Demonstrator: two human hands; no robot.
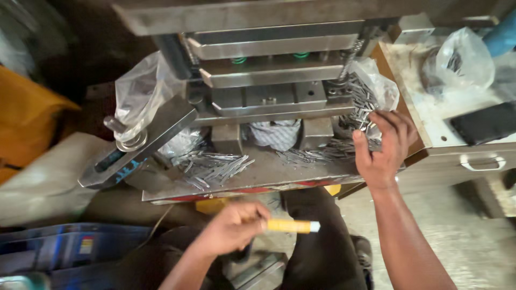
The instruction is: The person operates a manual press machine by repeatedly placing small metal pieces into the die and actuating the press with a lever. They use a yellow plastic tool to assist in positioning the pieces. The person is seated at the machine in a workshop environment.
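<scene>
My left hand (234, 228) is closed around a short yellow stick with a pale tip (293, 226), held low in front of the press bed. My right hand (384, 145) reaches up to the right side of the bed, fingers spread and touching a heap of thin grey metal strips (352, 126) beside a clear plastic bag (376, 80). Another loose pile of metal strips (215, 166) lies on the left of the steel bed plate (269, 174). The stamping die block (269, 80) of the press stands above both piles.
A clear plastic bag (141, 94) hangs at the die's left over a clamp bar (134, 147). A pale cabinet with a drawer handle (481, 161) stands on the right, bearing a bag (465, 56) and a dark flat object (486, 123). A blue crate (70, 249) is lower left.
</scene>
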